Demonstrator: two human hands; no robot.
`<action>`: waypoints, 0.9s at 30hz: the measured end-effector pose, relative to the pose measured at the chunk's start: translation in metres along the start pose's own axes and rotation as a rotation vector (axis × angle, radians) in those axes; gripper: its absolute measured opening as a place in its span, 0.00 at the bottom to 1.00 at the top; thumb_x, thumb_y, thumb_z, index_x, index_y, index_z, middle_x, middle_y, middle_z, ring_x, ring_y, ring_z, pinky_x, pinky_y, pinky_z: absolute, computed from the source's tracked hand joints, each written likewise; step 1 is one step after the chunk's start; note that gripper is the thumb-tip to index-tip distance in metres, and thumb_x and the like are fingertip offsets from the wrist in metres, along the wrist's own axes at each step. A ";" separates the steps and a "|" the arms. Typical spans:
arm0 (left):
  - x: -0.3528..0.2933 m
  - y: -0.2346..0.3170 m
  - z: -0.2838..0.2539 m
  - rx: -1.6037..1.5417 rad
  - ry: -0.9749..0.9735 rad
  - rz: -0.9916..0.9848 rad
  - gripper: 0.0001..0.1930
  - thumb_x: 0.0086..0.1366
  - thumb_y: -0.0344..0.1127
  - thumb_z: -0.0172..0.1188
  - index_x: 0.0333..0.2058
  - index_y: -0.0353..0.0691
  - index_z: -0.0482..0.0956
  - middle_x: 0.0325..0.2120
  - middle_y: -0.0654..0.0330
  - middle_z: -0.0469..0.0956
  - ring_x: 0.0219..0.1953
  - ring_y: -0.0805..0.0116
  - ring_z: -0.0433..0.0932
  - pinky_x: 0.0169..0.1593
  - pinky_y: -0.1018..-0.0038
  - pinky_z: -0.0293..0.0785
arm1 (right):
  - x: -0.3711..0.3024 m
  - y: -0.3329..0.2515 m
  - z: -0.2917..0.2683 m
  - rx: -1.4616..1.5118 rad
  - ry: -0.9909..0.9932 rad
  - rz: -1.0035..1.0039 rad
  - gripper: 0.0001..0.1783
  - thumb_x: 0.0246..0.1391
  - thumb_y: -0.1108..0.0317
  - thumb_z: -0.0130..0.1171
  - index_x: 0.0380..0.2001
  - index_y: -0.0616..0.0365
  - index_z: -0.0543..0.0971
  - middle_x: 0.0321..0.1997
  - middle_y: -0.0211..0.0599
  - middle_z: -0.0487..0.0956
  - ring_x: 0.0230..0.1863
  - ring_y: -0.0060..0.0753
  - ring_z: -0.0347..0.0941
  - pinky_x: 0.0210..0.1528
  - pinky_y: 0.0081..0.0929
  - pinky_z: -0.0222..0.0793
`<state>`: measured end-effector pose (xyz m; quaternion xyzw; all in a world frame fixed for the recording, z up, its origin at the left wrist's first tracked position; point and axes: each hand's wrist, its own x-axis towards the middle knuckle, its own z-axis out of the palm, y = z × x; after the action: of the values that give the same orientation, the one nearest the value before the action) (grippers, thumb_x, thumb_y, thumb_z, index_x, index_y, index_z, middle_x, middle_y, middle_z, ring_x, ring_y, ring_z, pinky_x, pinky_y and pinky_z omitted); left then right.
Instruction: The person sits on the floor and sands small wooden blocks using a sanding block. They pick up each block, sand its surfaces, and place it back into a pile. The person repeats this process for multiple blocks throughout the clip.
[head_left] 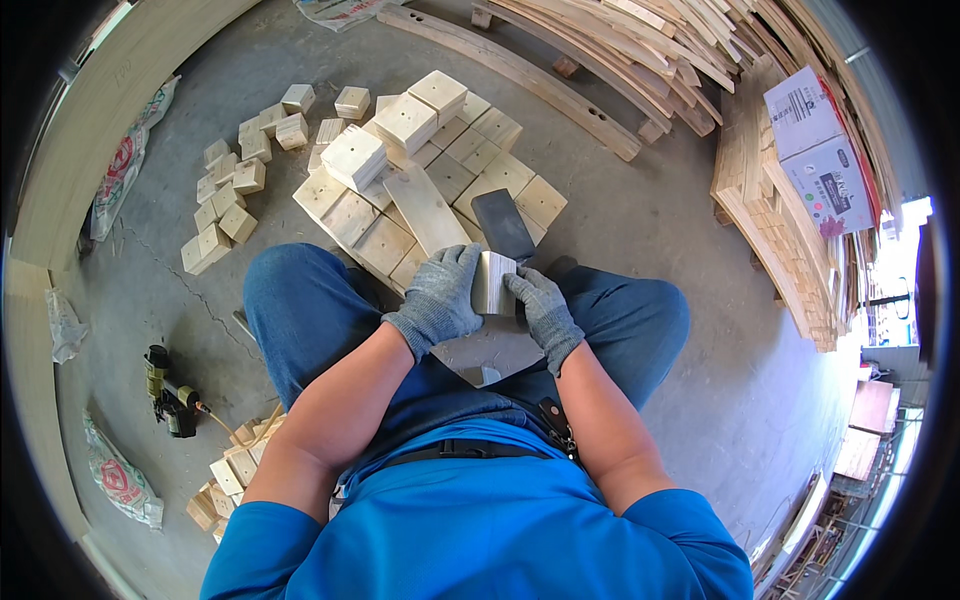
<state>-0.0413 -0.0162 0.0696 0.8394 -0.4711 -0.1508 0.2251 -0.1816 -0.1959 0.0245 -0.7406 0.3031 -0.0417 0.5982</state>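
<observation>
Both my hands wear grey knit gloves and meet between my knees. Between them a small plywood-edged wooden block (493, 284) is held with its layered side up. My left hand (440, 298) closes on it from the left, and my right hand (544, 308) grips its right side with bent fingers. Just beyond my hands, a dark grey rectangular block (503, 226) and a pale wooden board (424, 208) lie on a stack of wooden blocks (352, 218). Three or so taller blocks (406, 122) stand on that stack's far part.
Loose wooden blocks (232, 222) lie on the concrete floor at left. A black nail gun (170, 392) with a hose lies by more blocks (232, 474) at lower left. Long planks (600, 60) are piled at far right, and a white carton (822, 160) sits on stacked lumber (775, 225).
</observation>
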 end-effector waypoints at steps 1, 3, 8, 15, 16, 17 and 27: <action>0.000 0.001 0.000 -0.001 0.002 0.005 0.57 0.43 0.48 0.80 0.70 0.31 0.64 0.63 0.40 0.72 0.64 0.41 0.75 0.67 0.54 0.74 | 0.001 0.002 -0.001 0.003 -0.001 -0.002 0.24 0.70 0.54 0.62 0.57 0.64 0.83 0.51 0.50 0.87 0.54 0.45 0.82 0.60 0.36 0.73; 0.001 0.002 0.000 -0.004 0.000 0.005 0.57 0.43 0.48 0.80 0.70 0.31 0.64 0.63 0.41 0.73 0.64 0.41 0.75 0.67 0.55 0.74 | 0.003 0.008 -0.002 0.005 -0.003 -0.007 0.24 0.70 0.54 0.62 0.57 0.64 0.83 0.51 0.50 0.87 0.54 0.44 0.82 0.60 0.36 0.73; 0.001 0.001 0.001 -0.002 -0.002 -0.006 0.57 0.43 0.48 0.80 0.70 0.32 0.64 0.63 0.41 0.73 0.64 0.41 0.74 0.67 0.54 0.74 | 0.002 0.008 0.000 0.069 0.000 0.032 0.24 0.70 0.55 0.63 0.58 0.65 0.83 0.52 0.49 0.87 0.55 0.43 0.81 0.61 0.35 0.73; 0.000 0.003 -0.002 -0.009 -0.019 -0.014 0.56 0.43 0.48 0.80 0.70 0.34 0.64 0.63 0.42 0.73 0.65 0.41 0.74 0.66 0.53 0.73 | 0.003 0.007 -0.001 0.038 -0.009 0.052 0.25 0.69 0.55 0.63 0.58 0.65 0.83 0.53 0.49 0.87 0.55 0.41 0.81 0.62 0.35 0.73; 0.000 0.003 -0.002 -0.007 -0.021 -0.016 0.56 0.43 0.47 0.80 0.70 0.34 0.64 0.63 0.42 0.73 0.65 0.41 0.74 0.67 0.53 0.73 | 0.002 0.004 -0.001 0.031 -0.011 0.052 0.25 0.69 0.55 0.63 0.58 0.65 0.82 0.53 0.49 0.87 0.55 0.41 0.81 0.62 0.35 0.73; -0.001 0.003 -0.003 -0.008 -0.019 -0.015 0.56 0.43 0.47 0.80 0.70 0.34 0.64 0.63 0.42 0.73 0.65 0.41 0.74 0.67 0.53 0.73 | 0.001 0.002 -0.001 0.024 -0.012 0.052 0.25 0.69 0.55 0.63 0.59 0.65 0.82 0.53 0.50 0.86 0.55 0.42 0.81 0.62 0.35 0.73; 0.000 0.002 -0.002 -0.011 -0.007 0.000 0.56 0.43 0.47 0.79 0.70 0.33 0.64 0.63 0.41 0.73 0.65 0.41 0.74 0.68 0.53 0.73 | 0.001 0.000 -0.001 -0.050 0.002 0.003 0.25 0.70 0.53 0.62 0.57 0.64 0.83 0.51 0.52 0.87 0.54 0.47 0.82 0.60 0.37 0.73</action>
<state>-0.0417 -0.0160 0.0721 0.8376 -0.4711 -0.1563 0.2281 -0.1812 -0.1969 0.0245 -0.7548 0.3058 -0.0341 0.5793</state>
